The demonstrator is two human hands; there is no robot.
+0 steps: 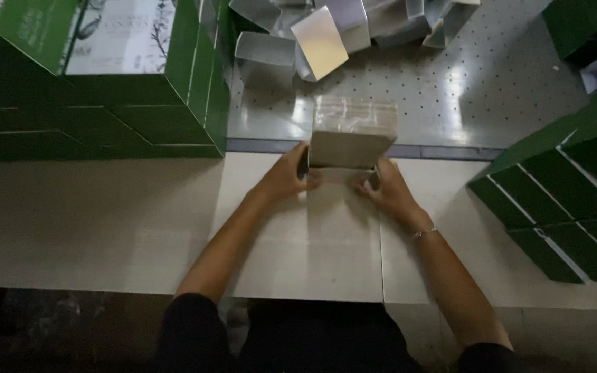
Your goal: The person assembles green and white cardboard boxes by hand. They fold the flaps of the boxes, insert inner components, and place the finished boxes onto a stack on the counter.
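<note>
A small pale cardboard box point(351, 131) stands at the seam between the beige table point(105, 221) and a grey perforated metal surface point(450, 90). Its near end is open, with a flap lying flat toward me. My left hand point(287, 176) presses against the box's left near corner. On the right near corner rests my right hand point(387, 190), fingers on the flap edge; a thin bracelet circles that wrist. Both hands grip the box from either side.
Stacks of dark green boxes point(98, 103) fill the left back of the table. More green boxes point(568, 200) lean at the right. A heap of silver-white folded cartons point(326, 31) lies at the back of the metal surface.
</note>
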